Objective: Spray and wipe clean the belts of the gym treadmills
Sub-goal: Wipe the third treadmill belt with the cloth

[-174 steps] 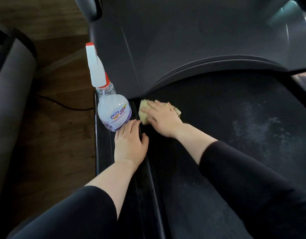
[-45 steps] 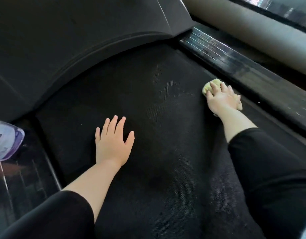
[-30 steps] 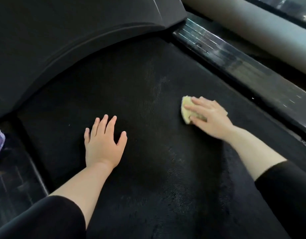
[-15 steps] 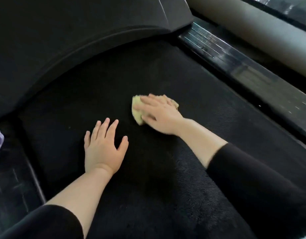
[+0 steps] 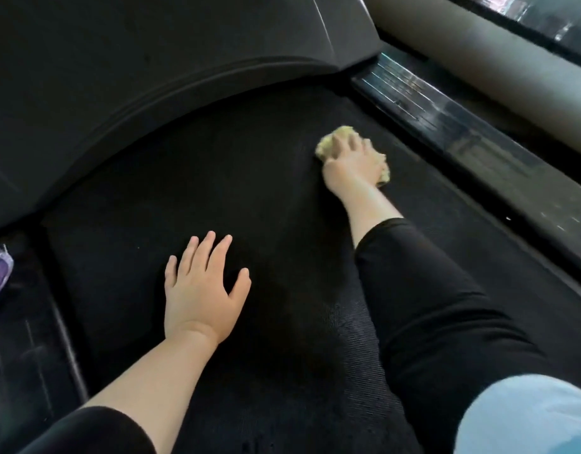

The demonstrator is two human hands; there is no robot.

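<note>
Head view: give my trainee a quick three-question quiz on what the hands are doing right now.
1. True or false: the left hand lies flat on the belt, holding nothing.
2. Which hand presses the cloth onto the belt? A: the left hand. B: the right hand.
3. Fill in: the cloth is nearer the shiny side rail on the person's ____ side.
Key: 1 true; 2 B; 3 right.

Both arms wear black sleeves pushed up to mid-forearm, with the hands and wrists bare.
</note>
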